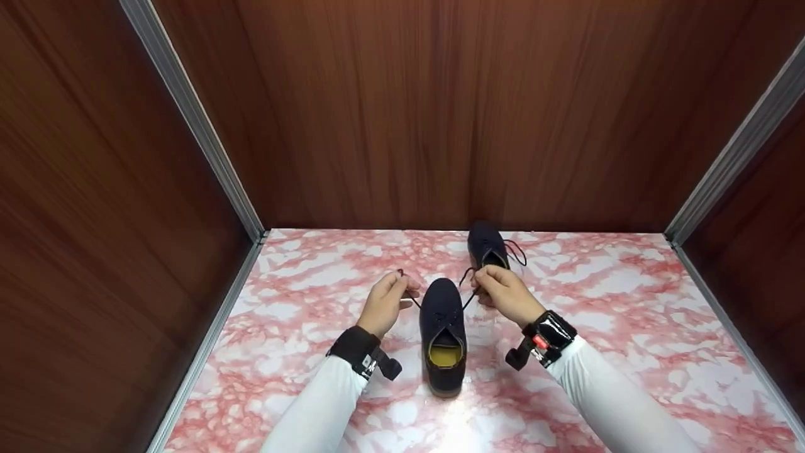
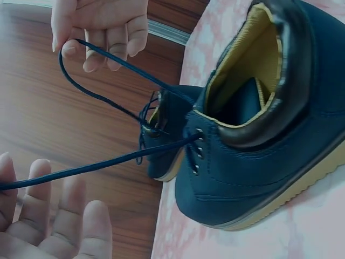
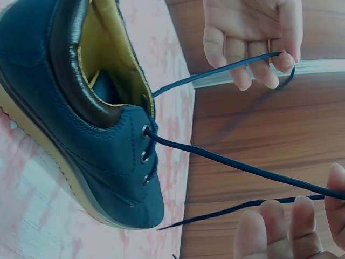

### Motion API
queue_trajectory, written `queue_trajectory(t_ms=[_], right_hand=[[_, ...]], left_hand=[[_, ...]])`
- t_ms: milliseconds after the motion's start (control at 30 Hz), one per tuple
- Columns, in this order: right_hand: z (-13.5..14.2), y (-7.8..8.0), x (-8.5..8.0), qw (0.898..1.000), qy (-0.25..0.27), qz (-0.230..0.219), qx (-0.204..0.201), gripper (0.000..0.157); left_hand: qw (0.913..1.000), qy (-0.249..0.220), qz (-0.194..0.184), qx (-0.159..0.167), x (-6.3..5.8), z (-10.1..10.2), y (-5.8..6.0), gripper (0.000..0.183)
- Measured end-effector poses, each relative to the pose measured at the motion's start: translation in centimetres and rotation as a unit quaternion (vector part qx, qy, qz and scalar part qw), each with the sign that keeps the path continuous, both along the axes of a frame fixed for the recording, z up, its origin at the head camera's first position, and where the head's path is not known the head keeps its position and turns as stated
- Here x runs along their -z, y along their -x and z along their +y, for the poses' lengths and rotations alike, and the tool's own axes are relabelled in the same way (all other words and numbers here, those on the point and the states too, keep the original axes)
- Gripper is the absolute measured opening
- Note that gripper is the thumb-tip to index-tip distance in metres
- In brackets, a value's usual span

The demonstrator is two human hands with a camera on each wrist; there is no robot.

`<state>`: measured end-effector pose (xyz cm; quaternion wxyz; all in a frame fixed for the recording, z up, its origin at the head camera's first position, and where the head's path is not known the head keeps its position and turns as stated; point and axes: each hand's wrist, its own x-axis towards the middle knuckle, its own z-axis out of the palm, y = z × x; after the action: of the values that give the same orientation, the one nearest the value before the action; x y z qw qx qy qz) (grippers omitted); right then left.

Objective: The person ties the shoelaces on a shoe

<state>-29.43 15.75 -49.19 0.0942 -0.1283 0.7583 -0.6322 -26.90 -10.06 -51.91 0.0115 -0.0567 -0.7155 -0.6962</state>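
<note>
A dark navy shoe (image 1: 443, 314) with a yellow lining stands upright on the floor between both hands, toe pointing away. My left hand (image 1: 385, 301) pinches one end of its shoelace (image 2: 102, 163), which runs taut from the top eyelet. On the other side, my right hand (image 1: 503, 292) pinches the other shoelace end (image 3: 237, 162) between thumb and forefinger, its loose tail hanging past the fingers. Both laces spread outward from the shoe in a V. The tongue sits inside the opening, and several metal eyelets (image 3: 145, 130) show along the side.
A matching second shoe (image 1: 485, 242) stands farther back near the wall, partly behind my right hand, with its lace looped out to the right. Brown wood-grain panels (image 1: 402, 113) enclose the red-and-white marbled surface (image 1: 314, 352) at the back and sides, with metal strips (image 1: 207, 138) at the corners.
</note>
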Motion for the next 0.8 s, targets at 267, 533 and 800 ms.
queue_trajectory(t_ms=[267, 533, 800], right_hand=[[0.5, 0.2, -0.5, 1.0, 0.018, 0.0, 0.004, 0.027], [1.0, 0.3, -1.0, 1.0, 0.027, -0.009, -0.007, 0.029], [1.3, 0.6, -1.7, 0.999, -0.026, 0.039, 0.021, 0.027]], left_hand=[[0.9998, 0.008, 0.006, -0.015, -0.1, -0.3, 0.3, 0.028], [0.9986, 0.04, 0.024, -0.023, -0.2, -0.2, 0.4, 0.026], [0.9941, 0.087, 0.063, -0.011, -1.0, 0.3, 0.6, 0.026]])
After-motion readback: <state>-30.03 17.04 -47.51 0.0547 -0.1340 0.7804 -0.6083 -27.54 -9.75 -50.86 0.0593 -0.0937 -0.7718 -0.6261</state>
